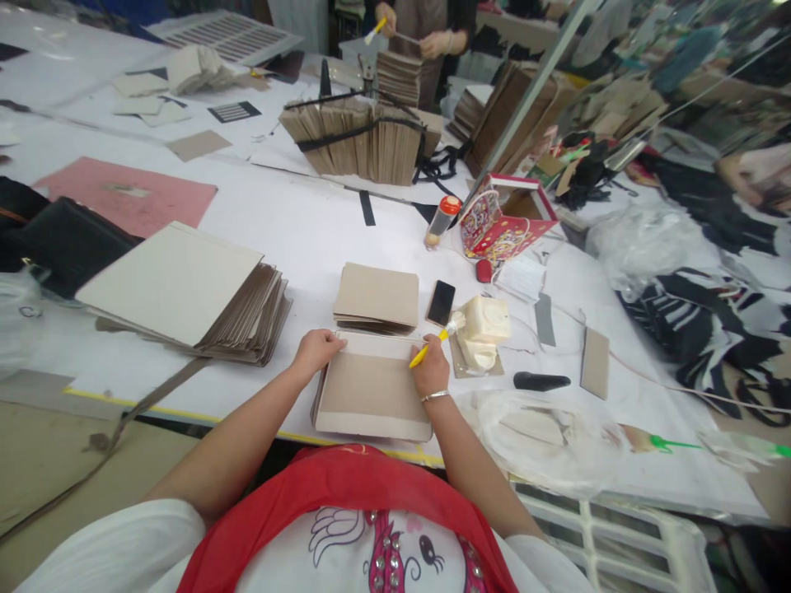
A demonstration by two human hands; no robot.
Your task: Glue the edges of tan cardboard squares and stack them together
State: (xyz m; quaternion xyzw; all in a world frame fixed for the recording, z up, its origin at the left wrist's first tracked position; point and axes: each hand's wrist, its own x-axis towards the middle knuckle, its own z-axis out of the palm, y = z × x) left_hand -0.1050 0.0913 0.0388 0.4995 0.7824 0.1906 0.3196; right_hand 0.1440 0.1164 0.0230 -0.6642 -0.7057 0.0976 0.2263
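At the front of the table lies a stack of tan cardboard panels (376, 391), its top panel paler along the near and far edges. My left hand (318, 354) pinches the far left corner of that top panel. My right hand (431, 369), with a bracelet on the wrist, is closed round a yellow-handled brush (426, 352) and rests at the panel's far right corner. The brush's pale bristles point away, beside a glue-coated white container (485, 325). Just beyond my hands sits a second pile of tan panels (376, 295).
A taller stack of folded boards (179, 284) stands at the left. Near the right side are a phone (441, 302), a black tool-like piece (542, 380), a plastic-wrapped roll (544, 436) and a red gift bag (510, 222). Across the table a person's hands (438, 43) work.
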